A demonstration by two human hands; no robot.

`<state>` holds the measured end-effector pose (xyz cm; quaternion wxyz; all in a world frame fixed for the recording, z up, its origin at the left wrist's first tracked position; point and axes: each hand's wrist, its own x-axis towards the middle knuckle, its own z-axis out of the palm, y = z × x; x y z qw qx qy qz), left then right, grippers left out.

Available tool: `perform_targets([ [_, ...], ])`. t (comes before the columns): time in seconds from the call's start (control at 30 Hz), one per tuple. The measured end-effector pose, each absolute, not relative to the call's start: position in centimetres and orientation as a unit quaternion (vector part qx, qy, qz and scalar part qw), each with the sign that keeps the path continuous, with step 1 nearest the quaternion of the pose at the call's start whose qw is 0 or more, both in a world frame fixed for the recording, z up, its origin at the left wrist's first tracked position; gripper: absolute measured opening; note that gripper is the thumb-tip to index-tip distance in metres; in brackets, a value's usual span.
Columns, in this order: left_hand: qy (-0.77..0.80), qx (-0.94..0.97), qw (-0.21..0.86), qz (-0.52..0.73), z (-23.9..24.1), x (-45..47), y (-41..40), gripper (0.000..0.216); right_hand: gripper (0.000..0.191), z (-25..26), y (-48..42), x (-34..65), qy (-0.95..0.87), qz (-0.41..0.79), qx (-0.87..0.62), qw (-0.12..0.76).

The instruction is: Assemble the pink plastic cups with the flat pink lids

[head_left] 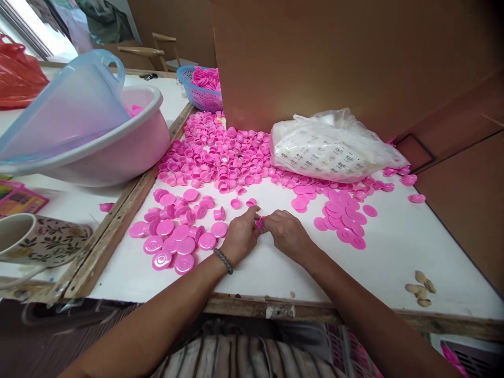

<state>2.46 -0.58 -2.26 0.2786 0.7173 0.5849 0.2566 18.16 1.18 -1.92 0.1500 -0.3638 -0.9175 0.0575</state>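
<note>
My left hand (241, 234) and my right hand (286, 232) meet at the middle of the white table (394, 262), fingers pinched together on one small pink plastic cap (260, 221). A bead bracelet circles my left wrist. Left of my hands lies a cluster of assembled pink caps (175, 236). To the right lies a group of flat pink discs (346, 218). Behind them a big heap of small pink cups (220, 155) spreads across the table.
A clear plastic bag of white parts (331, 147) lies at the back right against a brown board. A pink basin (118, 147) with a blue scoop, a blue basket (199, 92), a mug (35, 239) and nut shells (421, 287) are around.
</note>
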Motion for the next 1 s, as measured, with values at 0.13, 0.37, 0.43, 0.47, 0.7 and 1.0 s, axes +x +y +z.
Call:
perform_targets([
  [0.13,0.576,0.714,0.302,0.259,-2.1,2.1,-0.4,0.042,0.029,-2.1,1.0,18.2,-0.906,0.071,-0.377,0.181],
  [0.37,0.540,0.674,0.384,0.326,-1.8,1.3,-0.3,0.028,0.020,-1.6,1.5,18.9,-0.725,0.413,-0.481,0.269],
  [0.43,0.533,0.640,0.432,0.346,-1.8,1.5,-0.4,0.026,0.023,-1.2,1.6,19.1,-0.687,0.463,-0.489,0.273],
  [0.47,0.535,0.617,0.457,0.352,-1.7,1.6,-0.4,0.026,0.025,-1.0,1.6,19.3,-0.686,0.462,-0.487,0.280],
  [0.7,0.577,0.440,0.598,0.341,-1.2,2.6,-0.1,0.034,0.014,-0.8,1.5,20.0,-0.854,0.245,-0.404,0.217],
  [1.0,0.603,0.369,0.650,0.279,-0.8,2.4,1.4,0.031,0.008,-0.6,2.6,19.5,-0.891,0.210,-0.374,0.151],
])
